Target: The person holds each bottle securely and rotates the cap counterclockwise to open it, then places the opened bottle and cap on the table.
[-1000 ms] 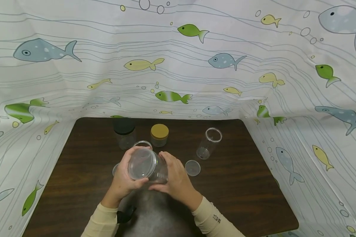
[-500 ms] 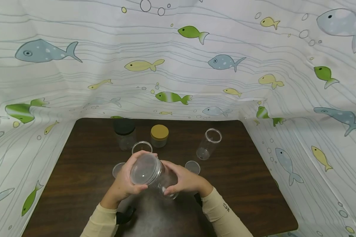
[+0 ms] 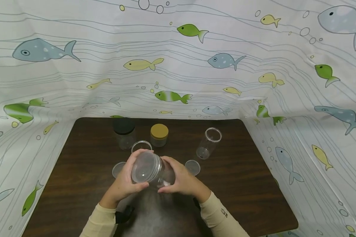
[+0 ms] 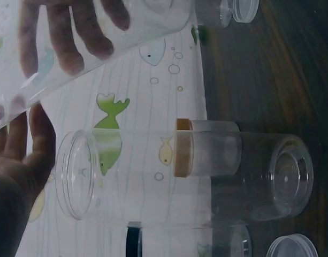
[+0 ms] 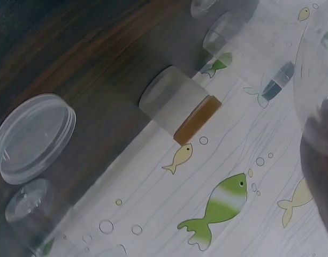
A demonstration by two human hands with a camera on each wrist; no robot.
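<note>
Both hands hold a clear plastic jar (image 3: 165, 176) tilted on its side over the table, its clear lid (image 3: 145, 167) facing left and toward the camera. My left hand (image 3: 124, 179) curls round the lid end, thumb below and fingers above. Farther along, my right hand (image 3: 182, 177) grips the jar's body, thumb underneath. In the right wrist view part of the right hand (image 5: 320, 155) shows dark at the right edge, against the jar. An open clear jar (image 3: 141, 144) stands just behind the left hand, partly hidden by it.
At the back stand a black-lidded jar (image 3: 126, 138) and a small jar with a gold lid (image 3: 159, 134). A tall open jar (image 3: 207, 144) is at the right. Two clear lids lie flat, one left (image 3: 117, 168), one right (image 3: 192, 168). Fish-print cloth (image 3: 178, 72) walls the table (image 3: 249, 191).
The jar has shifted slightly right. My right hand slid right and down along its body, then came back up a little. My left hand stays round the lid end.
</note>
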